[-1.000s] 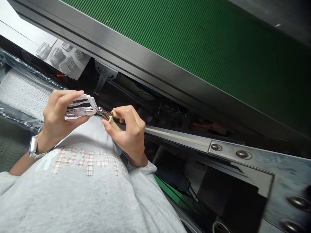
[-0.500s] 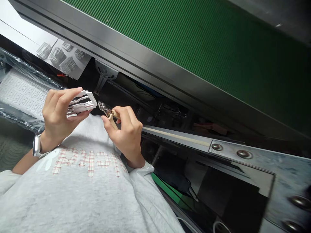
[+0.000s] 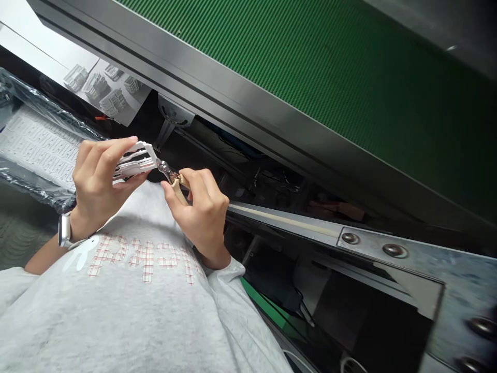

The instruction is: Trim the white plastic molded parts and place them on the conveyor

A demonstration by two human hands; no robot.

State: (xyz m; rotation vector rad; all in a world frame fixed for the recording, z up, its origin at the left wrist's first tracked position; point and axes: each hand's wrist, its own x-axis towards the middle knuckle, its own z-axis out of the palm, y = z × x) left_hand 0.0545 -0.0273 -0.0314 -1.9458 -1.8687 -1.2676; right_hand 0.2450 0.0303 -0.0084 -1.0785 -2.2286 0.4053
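Observation:
My left hand (image 3: 99, 178) is closed around a white plastic moulded part (image 3: 135, 159), a flat frame with several ribs, held above my grey shirt. My right hand (image 3: 200, 207) grips small cutters (image 3: 173, 177) with tan handles and metal jaws. The jaws touch the right edge of the white part. A watch sits on my left wrist.
A green conveyor belt (image 3: 318, 67) with a grey metal frame runs diagonally across the top. At left lies a plastic-wrapped tray of white parts (image 3: 34, 147), and several more white parts (image 3: 103, 88) rest on a grey shelf. A metal plate with bolts (image 3: 388, 251) is at right.
The cutters pulled away from the white part half a second ago and now their jaws are back against its right edge. Both hands shifted slightly upward.

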